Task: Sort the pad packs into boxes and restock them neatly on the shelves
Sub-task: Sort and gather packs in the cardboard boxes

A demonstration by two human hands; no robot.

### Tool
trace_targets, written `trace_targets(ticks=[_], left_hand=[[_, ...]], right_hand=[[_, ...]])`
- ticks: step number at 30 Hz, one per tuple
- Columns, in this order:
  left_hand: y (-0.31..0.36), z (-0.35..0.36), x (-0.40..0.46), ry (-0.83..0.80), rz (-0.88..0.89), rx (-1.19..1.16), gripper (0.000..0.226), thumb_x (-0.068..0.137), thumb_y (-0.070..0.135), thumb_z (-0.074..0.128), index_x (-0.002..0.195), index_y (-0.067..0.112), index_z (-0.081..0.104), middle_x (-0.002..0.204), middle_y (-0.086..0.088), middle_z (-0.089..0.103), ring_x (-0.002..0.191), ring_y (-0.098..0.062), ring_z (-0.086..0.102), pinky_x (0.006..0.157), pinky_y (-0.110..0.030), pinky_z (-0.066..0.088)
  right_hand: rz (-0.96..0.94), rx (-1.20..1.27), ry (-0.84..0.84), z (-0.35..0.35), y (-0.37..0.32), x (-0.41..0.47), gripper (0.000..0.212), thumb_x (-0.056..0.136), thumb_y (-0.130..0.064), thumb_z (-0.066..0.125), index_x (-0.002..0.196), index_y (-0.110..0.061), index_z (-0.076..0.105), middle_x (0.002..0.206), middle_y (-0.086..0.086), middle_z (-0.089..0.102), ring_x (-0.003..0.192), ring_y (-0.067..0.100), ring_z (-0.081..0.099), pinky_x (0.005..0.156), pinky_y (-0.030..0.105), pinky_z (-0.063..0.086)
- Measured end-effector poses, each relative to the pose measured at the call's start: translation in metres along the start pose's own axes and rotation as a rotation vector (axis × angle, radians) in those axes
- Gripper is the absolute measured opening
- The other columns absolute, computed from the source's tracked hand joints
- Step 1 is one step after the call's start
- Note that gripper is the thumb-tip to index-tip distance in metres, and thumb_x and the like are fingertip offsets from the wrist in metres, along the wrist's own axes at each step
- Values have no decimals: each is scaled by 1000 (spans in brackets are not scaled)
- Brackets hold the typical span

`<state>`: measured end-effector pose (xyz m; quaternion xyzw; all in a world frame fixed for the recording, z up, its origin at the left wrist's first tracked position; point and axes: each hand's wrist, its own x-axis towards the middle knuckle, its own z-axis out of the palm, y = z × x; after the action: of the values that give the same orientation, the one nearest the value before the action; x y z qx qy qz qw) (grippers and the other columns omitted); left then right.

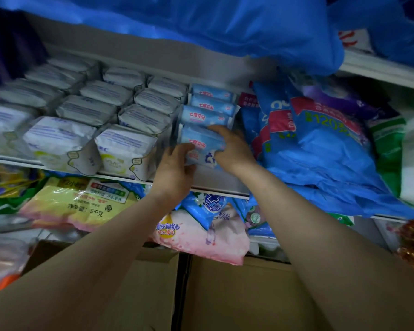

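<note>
A light blue pad pack (202, 145) stands at the front of a row of blue packs (210, 107) on the white shelf (215, 181). My left hand (175, 173) grips its left side, thumb on the front. My right hand (230, 149) holds its right side and top, fingers curled over it. To the left, several rows of white pad packs (105, 113) fill the same shelf.
Large blue and purple bags (320, 139) lie heaped on the shelf to the right. Blue plastic (249, 25) hangs from the shelf above. Yellow and pink bags (81, 201) lie on the lower shelf. Cardboard boxes (237, 295) stand below.
</note>
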<state>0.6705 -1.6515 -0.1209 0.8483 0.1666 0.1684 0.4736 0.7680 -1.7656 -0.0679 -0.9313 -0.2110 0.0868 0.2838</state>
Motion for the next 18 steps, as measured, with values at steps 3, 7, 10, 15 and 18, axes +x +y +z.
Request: trace_targets(ticks=[3, 7, 10, 15, 18], left_hand=[[1, -4, 2, -30, 23, 96, 46, 91, 6, 59, 135, 15, 53, 132, -16, 45, 118, -34, 52, 104, -38, 41], [0, -4, 6, -71, 21, 115, 48, 93, 8, 58, 139, 18, 51, 135, -14, 43, 121, -32, 50, 104, -33, 38], [-1, 0, 9, -85, 19, 129, 49, 93, 9, 58, 141, 17, 49, 138, -14, 41, 121, -31, 50, 105, -30, 37], [-2, 6, 11, -83, 26, 127, 50, 91, 8, 61, 140, 14, 50, 140, -14, 41, 123, -31, 50, 107, -32, 36], [-3, 8, 11, -101, 17, 144, 50, 91, 9, 61, 140, 14, 50, 140, -14, 42, 124, -30, 50, 108, -33, 36]], right_hand=[[-5, 46, 82, 0, 0, 6, 70, 83, 5, 54, 142, -31, 45, 139, 14, 35, 126, 34, 47, 109, 33, 39], [8, 77, 181, 6, 2, 13, 65, 90, 1, 56, 146, -26, 38, 142, 14, 34, 124, 31, 49, 102, 25, 36], [3, 68, 226, 7, 3, 18, 62, 90, 1, 58, 145, -21, 39, 141, 15, 37, 124, 32, 49, 101, 25, 35], [-8, 42, 250, 9, 7, 21, 62, 89, 2, 59, 144, -18, 40, 138, 16, 39, 122, 33, 50, 103, 30, 36], [2, 18, 261, 8, 7, 16, 66, 88, 5, 56, 147, -17, 37, 139, 17, 37, 123, 34, 48, 104, 32, 36]])
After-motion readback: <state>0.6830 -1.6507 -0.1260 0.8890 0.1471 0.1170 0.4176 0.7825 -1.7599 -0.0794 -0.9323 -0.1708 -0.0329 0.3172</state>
